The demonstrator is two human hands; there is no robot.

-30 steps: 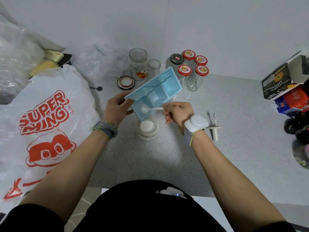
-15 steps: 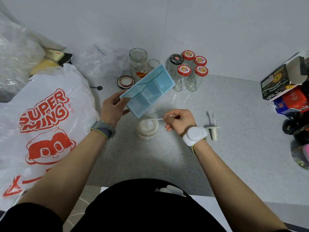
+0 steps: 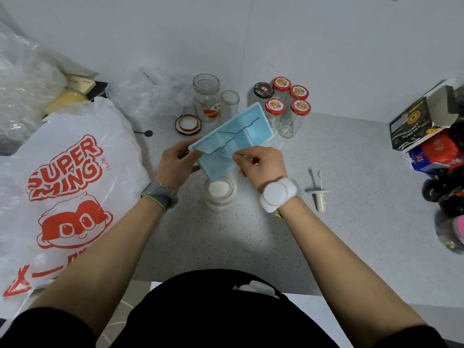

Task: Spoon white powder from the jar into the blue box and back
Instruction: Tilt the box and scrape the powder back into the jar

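Observation:
The light blue box (image 3: pixel 236 136), with inner dividers, is tilted above the counter, its low corner over the open jar of white powder (image 3: pixel 220 192). My left hand (image 3: pixel 175 165) grips the box's left end. My right hand (image 3: pixel 261 164) is at the box's right front edge, fingers pinched on a thin white spoon handle (image 3: pixel 232 153) that reaches into the box. The spoon's bowl is hard to make out against the box.
A large white plastic bag (image 3: pixel 65 187) with red print fills the left. Empty glass jars (image 3: pixel 206 96), a loose lid (image 3: pixel 188 124) and several red-lidded bottles (image 3: pixel 288 106) stand behind. A white tool (image 3: pixel 319 194) lies right of the jar; boxes (image 3: pixel 421 131) sit far right.
My right hand rose from the jar mouth back up to the box with the spoon. The box came down and right, nearer the jar.

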